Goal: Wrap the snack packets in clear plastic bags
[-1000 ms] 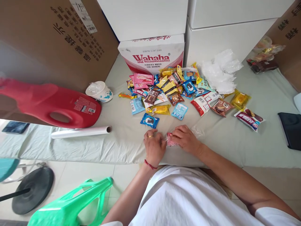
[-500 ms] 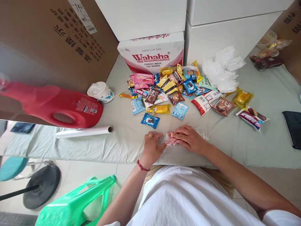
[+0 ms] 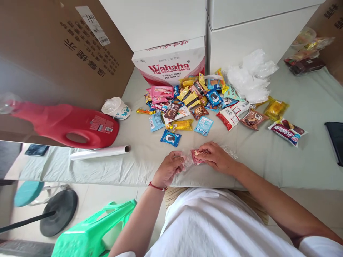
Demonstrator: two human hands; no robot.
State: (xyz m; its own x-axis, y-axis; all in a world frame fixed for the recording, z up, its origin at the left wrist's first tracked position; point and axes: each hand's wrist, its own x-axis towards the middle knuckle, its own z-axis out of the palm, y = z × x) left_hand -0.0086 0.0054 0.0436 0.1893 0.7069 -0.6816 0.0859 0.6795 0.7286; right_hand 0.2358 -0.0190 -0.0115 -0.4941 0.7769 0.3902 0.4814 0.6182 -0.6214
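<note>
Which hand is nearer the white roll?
Left. The left hand is to the right of the white roll; the right hand is farther right, on the red packet.

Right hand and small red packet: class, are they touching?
Touching: the head view shows the right hand curled over the small red packet, partly covering it.

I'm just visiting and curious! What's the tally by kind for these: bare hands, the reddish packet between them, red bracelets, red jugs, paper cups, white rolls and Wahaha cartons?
Bare hands: 2, left hand and right hand
Reddish packet: 1
Red bracelet: 1
Red jug: 1
Paper cup: 1
White roll: 1
Wahaha carton: 1
Total: 8
</note>
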